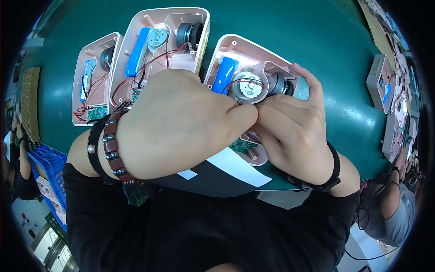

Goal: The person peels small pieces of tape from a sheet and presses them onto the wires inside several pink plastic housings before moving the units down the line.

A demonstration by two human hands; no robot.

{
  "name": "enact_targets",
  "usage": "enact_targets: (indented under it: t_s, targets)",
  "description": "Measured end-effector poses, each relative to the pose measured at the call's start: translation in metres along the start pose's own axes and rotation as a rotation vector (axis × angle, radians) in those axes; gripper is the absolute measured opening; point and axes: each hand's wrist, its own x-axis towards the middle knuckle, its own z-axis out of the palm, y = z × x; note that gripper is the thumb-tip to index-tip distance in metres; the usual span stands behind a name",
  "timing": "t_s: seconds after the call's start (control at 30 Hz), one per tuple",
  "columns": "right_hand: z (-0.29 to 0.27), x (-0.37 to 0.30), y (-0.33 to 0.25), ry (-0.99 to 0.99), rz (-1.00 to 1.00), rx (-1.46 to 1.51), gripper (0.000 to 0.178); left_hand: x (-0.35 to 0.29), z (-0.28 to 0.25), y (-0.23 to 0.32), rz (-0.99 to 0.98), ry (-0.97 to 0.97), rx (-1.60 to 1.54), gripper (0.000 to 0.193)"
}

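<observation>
A pale pink plastic housing (250, 55) lies just beyond my hands. Inside it are a blue battery pack (225, 75), a round silver motor (248, 86) with red and black wires, and a black speaker (277, 85). A green circuit board (244, 145) shows at its near end, partly covered. My left hand (181, 118) reaches across from the left, its thumb meeting my right hand (292, 120) beside the motor. Both are closed in a pinch, though the right little finger stretches up by the housing's rim. Whatever they grip is hidden.
Two similar pink housings, one large (156, 18) and one farther left (97, 49), stand on the green table (281, 27). White paper (238, 167) lies at the near edge. A blue crate (47, 158) is at left. More housings (379, 84) and a co-worker's arm (390, 197) are at right.
</observation>
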Motion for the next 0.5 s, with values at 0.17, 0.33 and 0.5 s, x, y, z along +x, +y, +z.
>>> enact_targets:
  t_s: [0.17, 0.33, 0.5]
  targets:
    - [0.005, -0.002, -0.005, 0.031, -0.002, -0.07, 0.018, -0.002, 0.004, 0.008, -0.05, 0.05, 0.108, 0.022]
    - [0.009, -0.004, -0.002, 0.102, 0.0, -0.01, 0.024, -0.002, 0.007, 0.012, -0.129, 0.088, 0.132, 0.02]
    - [-0.017, 0.002, 0.0, -0.032, -0.034, -0.108, 0.03, -0.005, -0.016, 0.026, -0.242, 0.147, 0.004, 0.017]
